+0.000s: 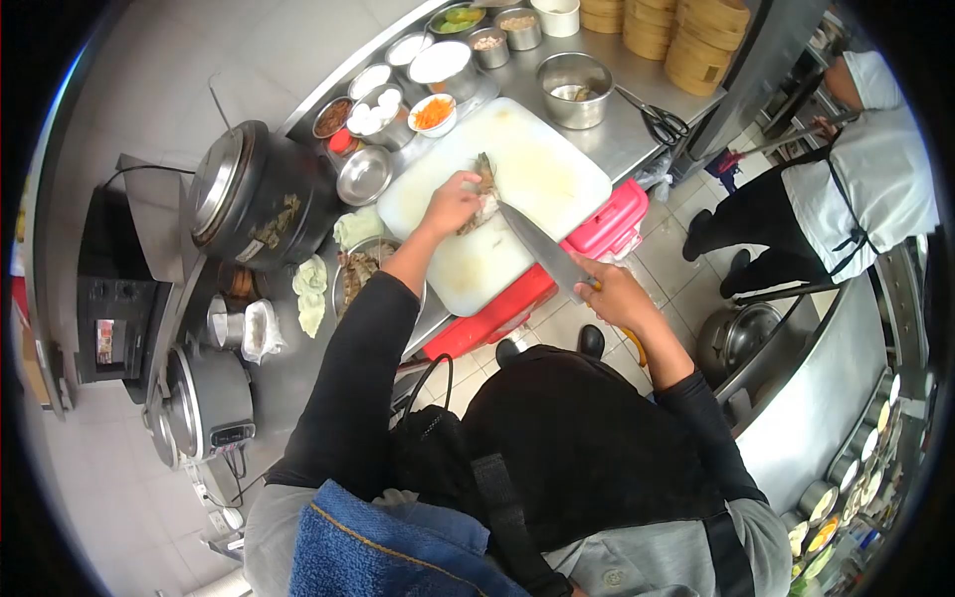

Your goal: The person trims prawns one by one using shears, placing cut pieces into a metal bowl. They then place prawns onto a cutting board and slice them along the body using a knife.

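My left hand [455,204] is closed over a greyish-brown prawn [484,171] lying on a white cutting board [552,169]. Its fingertips press the prawn down, and part of the prawn is hidden under them. A large kitchen knife [537,239] is in my right hand [619,297], fingers wrapped round the handle. The blade points up and left, its tip beside the prawn near my left fingers. A metal bowl [425,298] with more prawns [356,274] stands left of the board, partly behind my left forearm.
Past the board stand a steel pot [575,92], scissors [662,121], bamboo steamers [708,45] and a bowl of orange shreds [433,114]. Red [497,316] and pink containers [609,221] sit below the board's near edge. A co-worker [846,179] stands at right.
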The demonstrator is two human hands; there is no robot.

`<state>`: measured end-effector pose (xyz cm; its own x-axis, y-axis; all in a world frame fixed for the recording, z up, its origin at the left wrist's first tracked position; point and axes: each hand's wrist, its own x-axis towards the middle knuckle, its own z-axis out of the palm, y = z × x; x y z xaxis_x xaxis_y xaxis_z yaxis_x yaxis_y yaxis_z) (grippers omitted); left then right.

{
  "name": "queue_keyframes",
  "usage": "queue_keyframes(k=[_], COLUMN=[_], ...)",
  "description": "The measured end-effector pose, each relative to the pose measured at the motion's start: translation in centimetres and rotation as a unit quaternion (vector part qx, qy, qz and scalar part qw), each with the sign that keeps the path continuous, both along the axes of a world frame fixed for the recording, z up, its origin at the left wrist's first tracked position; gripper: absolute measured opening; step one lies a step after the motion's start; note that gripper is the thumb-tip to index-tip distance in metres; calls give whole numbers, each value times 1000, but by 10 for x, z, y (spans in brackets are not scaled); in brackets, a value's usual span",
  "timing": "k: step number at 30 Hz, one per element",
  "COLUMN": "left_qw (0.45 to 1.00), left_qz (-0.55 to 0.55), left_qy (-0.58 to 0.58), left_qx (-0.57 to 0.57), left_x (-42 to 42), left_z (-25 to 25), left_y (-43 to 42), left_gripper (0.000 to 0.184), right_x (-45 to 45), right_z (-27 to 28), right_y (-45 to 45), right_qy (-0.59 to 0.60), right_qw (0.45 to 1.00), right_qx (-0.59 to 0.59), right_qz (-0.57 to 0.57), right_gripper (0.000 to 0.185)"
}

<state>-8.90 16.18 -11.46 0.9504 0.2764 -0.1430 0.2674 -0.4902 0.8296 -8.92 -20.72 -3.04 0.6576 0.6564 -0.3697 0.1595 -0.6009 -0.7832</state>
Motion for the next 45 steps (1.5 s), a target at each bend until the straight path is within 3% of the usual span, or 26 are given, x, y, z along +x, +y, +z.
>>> queue_keyframes(k=[4,8,10,11,13,16,20,22,23,25,27,30,32,33,38,41,43,45], left_qw=[998,1000,993,993,941,937,955,969,968,992,983,969,947,951,916,905,914,921], left_qz=[11,-6,-52,-52,-141,-119,-61,20,12,17,-34,-85,-92,-101,-90,-98,-136,-166], left_qy=[4,-15,-50,-50,-158,-129,-97,-153,-168,-89,-175,-221,-253,-203,-228,-334,-325,-311], left_qx=[-56,-19,89,89,266,302,273,191,187,86,28,73,173,208,316,244,203,164], left_x=[-4,-2,-4,-5,-7,-7,-8,1,14,30,58,119,159,172,228,201,182,160], left_z=[3,2,3,3,3,5,7,11,19,37,69,124,158,182,176,165,152,140], left_y=[-1,-7,-10,-11,-12,-22,-33,-28,-21,-7,-3,-13,-30,-42,-66,-117,-146,-163], left_gripper=[38,35,30,30,29,31,31,24,24,27,28,26,25,26,33,34,37,40], right_x=[0,-3,-5,-5,-5,-6,-11,-15,-17,-21,-24,-27,-30,-31,-22,13,45,79], right_z=[-9,-11,-10,-8,-5,-14,-17,-24,-24,-20,-16,-13,-9,-6,-11,-44,-67,-37], right_y=[-3,-8,-13,-17,-24,-33,-38,-43,-48,-55,-62,-72,-79,-81,-103,-110,-113,-100], right_qy=[-4,-15,-15,-12,-4,-14,-31,-32,-35,-33,-28,-19,4,27,32,-13,-97,49], right_qw=[1000,1000,999,999,999,998,998,998,997,996,996,997,996,995,984,945,934,917], right_qx=[-9,4,19,25,17,19,0,13,28,40,31,15,2,-7,28,79,84,104], right_qz=[-2,-8,-22,-28,-46,-54,-49,-54,-58,-67,-73,-73,-85,-96,-174,-316,-334,-383], right_gripper=[56,55,54,54,54,55,56,56,56,55,54,54,55,56,53,51,47,46])
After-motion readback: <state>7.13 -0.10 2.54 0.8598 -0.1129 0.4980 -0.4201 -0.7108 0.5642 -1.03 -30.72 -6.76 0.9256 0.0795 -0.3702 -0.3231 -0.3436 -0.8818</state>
